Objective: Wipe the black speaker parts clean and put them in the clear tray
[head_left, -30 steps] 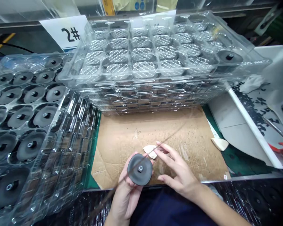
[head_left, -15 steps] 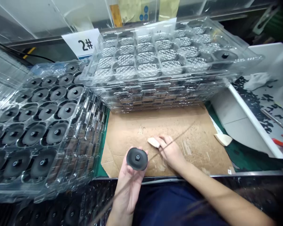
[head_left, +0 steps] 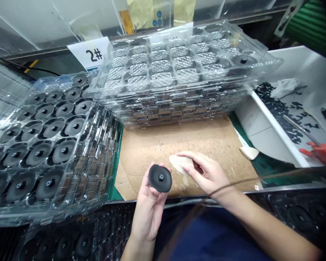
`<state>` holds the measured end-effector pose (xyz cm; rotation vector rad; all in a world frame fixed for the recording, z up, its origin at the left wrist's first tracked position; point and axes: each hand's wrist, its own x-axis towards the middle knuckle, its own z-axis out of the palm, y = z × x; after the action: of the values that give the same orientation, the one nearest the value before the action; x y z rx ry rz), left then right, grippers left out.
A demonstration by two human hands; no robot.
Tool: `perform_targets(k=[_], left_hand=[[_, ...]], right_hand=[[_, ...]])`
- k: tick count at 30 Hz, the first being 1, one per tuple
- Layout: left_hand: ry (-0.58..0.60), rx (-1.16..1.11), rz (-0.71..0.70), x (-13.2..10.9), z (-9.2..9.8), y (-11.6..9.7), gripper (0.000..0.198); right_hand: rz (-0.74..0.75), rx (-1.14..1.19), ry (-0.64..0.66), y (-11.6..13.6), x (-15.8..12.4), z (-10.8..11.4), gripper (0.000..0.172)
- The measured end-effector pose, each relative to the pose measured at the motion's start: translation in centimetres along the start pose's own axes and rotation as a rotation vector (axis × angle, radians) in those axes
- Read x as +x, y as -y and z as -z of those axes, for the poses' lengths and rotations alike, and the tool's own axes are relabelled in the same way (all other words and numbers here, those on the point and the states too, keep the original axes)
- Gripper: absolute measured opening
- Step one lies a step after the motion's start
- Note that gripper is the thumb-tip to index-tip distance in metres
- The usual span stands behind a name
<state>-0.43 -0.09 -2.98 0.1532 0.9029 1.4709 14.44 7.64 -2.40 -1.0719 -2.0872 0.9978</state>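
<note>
My left hand [head_left: 149,208] holds a round black disc part [head_left: 160,178] with a small central nut, gripped by its lower edge over the near side of a cardboard sheet [head_left: 206,145]. My right hand [head_left: 206,172] is closed on a small flat cream-white scraper piece [head_left: 180,162], which points left toward the disc without touching it. A second cream-white piece [head_left: 249,152] lies on the mat to the right.
A clear blister tray [head_left: 43,127] full of black discs sits on a stack at left. A stack of clear trays [head_left: 179,69] stands behind the cardboard, its top one holding one disc [head_left: 243,60]. At right, a white board [head_left: 288,108] carries black trimmings and a red-handled tool [head_left: 322,152].
My right hand has lifted the cream-white piece off the cardboard and turned it toward the disc. The left hand has kept the disc nearly still. The view has shifted a little.
</note>
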Motion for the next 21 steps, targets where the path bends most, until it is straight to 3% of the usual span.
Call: perform_targets(k=[1, 4, 7, 9, 12, 16, 18, 21], left_hand=[[0.016, 0.018, 0.021, 0.0, -0.4, 0.1, 0.054], [0.044, 0.052, 0.108, -0.2, -1.5, 0.3, 0.047], [0.011, 0.043, 0.096, -0.1, -1.9, 0.3, 0.046], [0.000, 0.035, 0.094, 0.0, -1.9, 0.3, 0.047], [0.020, 0.027, 0.099, -0.1, -1.8, -0.2, 0.047], [-0.010, 0.061, 0.058, -0.4, -1.6, -0.9, 0.047], [-0.013, 0.086, 0.049, -0.4, -1.9, -0.9, 0.044], [0.026, 0.095, 0.070, -0.4, -2.6, -0.8, 0.045]], right_hand=[[0.044, 0.056, -0.029, 1.3, 0.2, 0.6, 0.030], [0.233, 0.144, 0.056, 4.6, 0.2, 1.6, 0.033], [0.185, 0.126, 0.209, 5.6, 0.2, 1.7, 0.029], [0.169, 0.093, 0.168, 5.5, 0.5, 1.5, 0.027], [0.263, 0.096, 0.040, 5.5, 0.5, 1.3, 0.030], [0.239, 0.168, 0.179, 5.8, 0.0, 1.5, 0.028], [0.194, 0.135, 0.133, 5.9, 0.3, 1.6, 0.027], [0.249, 0.131, 0.022, 5.8, 0.7, 2.1, 0.029]])
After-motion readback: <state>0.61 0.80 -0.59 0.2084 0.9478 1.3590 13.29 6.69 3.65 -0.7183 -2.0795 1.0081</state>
